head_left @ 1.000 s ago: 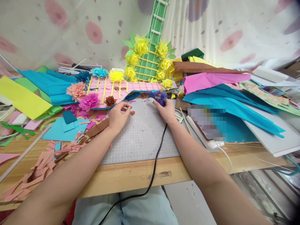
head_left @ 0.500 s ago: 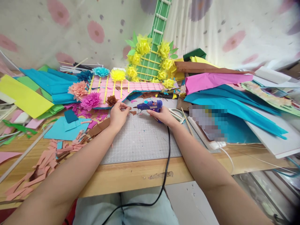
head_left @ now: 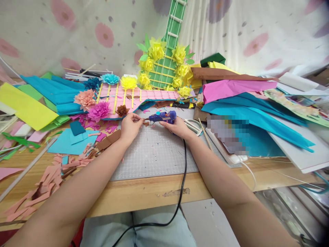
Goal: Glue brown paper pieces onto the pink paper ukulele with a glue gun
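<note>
Since the frame 0.5 s ago, the glue gun point(head_left: 162, 117) has shifted slightly left — its nozzle now reaches the fingertips of the left hand point(head_left: 132, 127). Back at 1.0 s, it was higher and farther right, near the edge of the pink guitar point(head_left: 129, 103).

Wrapped around the blue-purple gun, the right hand point(head_left: 177, 127) grasps it over the grey cutting mat point(head_left: 154, 154), nozzle pointing left. Its black cord point(head_left: 185, 161) drops over the table edge point(head_left: 123, 192). On the left hand, thumb and finger are bent close together at the nozzle; whether they pinch something small is too hard to tell. A brown scrap point(head_left: 146, 124) shows just below those fingertips.

Beyond the left hand lies the pink guitar, with a brown flower point(head_left: 122, 110) just beside that hand and a magenta flower point(head_left: 99, 110) farther left. Behind it, 1 green guitar point(head_left: 164, 68) with yellow flowers stands upright, slightly tilted. To the right of the right hand, 1 thin stick point(head_left: 205, 133) lies beside a pixelated patch.
</note>
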A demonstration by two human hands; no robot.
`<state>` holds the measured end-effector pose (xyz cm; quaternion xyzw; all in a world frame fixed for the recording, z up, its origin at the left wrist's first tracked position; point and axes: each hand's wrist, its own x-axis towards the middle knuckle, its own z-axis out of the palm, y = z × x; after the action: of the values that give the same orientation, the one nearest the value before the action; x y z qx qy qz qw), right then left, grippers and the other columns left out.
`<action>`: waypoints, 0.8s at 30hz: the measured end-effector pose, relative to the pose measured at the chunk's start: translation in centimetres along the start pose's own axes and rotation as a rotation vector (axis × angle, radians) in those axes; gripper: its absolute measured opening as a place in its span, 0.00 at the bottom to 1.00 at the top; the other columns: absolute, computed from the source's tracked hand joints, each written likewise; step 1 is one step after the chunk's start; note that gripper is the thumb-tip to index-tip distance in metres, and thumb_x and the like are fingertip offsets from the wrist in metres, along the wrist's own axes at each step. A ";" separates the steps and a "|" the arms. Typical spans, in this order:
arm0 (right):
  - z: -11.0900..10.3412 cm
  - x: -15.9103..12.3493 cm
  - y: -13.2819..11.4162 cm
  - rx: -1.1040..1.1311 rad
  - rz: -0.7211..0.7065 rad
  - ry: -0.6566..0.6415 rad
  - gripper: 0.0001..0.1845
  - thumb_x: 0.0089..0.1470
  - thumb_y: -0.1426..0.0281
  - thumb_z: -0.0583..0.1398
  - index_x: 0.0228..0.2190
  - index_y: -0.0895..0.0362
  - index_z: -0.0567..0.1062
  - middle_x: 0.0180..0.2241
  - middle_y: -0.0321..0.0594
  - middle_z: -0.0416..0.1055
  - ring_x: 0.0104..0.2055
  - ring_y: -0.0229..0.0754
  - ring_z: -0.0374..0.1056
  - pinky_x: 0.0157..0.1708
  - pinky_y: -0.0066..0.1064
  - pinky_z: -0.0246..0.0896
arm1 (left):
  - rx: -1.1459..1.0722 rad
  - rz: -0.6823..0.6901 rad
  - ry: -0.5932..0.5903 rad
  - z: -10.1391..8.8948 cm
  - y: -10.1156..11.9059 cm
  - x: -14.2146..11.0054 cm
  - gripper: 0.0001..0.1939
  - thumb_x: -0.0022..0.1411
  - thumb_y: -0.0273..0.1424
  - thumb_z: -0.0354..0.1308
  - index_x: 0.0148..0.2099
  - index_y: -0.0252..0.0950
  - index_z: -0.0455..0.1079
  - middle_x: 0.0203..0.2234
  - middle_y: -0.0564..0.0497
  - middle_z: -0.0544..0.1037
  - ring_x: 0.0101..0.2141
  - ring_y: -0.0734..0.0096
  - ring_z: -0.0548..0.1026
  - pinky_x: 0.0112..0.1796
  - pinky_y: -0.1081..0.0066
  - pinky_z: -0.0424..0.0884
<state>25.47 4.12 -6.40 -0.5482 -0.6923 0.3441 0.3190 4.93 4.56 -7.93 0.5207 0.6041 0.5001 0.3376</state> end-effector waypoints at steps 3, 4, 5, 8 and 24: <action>0.1 0.0 0.0 0.001 0.015 0.010 0.20 0.45 0.51 0.61 0.27 0.57 0.75 0.20 0.36 0.69 0.31 0.41 0.68 0.32 0.30 0.61 | 0.005 -0.002 -0.002 0.0 0.0 0.0 0.08 0.49 0.28 0.62 0.27 0.37 0.64 0.18 0.57 0.71 0.18 0.76 0.69 0.22 0.74 0.61; 0.1 0.0 0.0 -0.002 0.019 0.014 0.20 0.45 0.51 0.61 0.27 0.56 0.75 0.20 0.36 0.69 0.31 0.41 0.68 0.32 0.31 0.61 | 0.008 -0.002 -0.002 0.0 0.0 0.0 0.08 0.49 0.28 0.62 0.27 0.37 0.64 0.18 0.57 0.71 0.18 0.76 0.69 0.22 0.74 0.61; 0.1 0.0 0.0 -0.003 0.021 0.017 0.20 0.45 0.51 0.61 0.27 0.56 0.75 0.20 0.36 0.69 0.31 0.42 0.69 0.32 0.31 0.61 | 0.011 -0.004 -0.002 0.0 0.0 0.0 0.08 0.49 0.28 0.62 0.27 0.37 0.64 0.18 0.57 0.71 0.18 0.76 0.69 0.22 0.74 0.61; 0.1 -0.1 -0.1 -0.004 0.020 0.018 0.19 0.45 0.52 0.61 0.26 0.56 0.75 0.20 0.36 0.68 0.31 0.42 0.69 0.31 0.31 0.62 | 0.012 -0.012 -0.001 0.0 0.1 0.0 0.08 0.48 0.29 0.62 0.27 0.37 0.64 0.18 0.57 0.71 0.18 0.76 0.69 0.22 0.74 0.61; -0.1 -0.1 0.0 0.018 -0.009 -0.012 0.20 0.44 0.51 0.62 0.27 0.56 0.74 0.19 0.34 0.66 0.29 0.40 0.66 0.28 0.30 0.59 | 0.017 -0.024 0.000 0.0 -0.2 0.2 0.08 0.48 0.31 0.63 0.27 0.37 0.65 0.18 0.56 0.71 0.17 0.76 0.69 0.20 0.74 0.61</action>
<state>25.52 3.99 -6.35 -0.5401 -0.6936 0.3521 0.3213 4.85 4.72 -8.07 0.5164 0.6144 0.4907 0.3392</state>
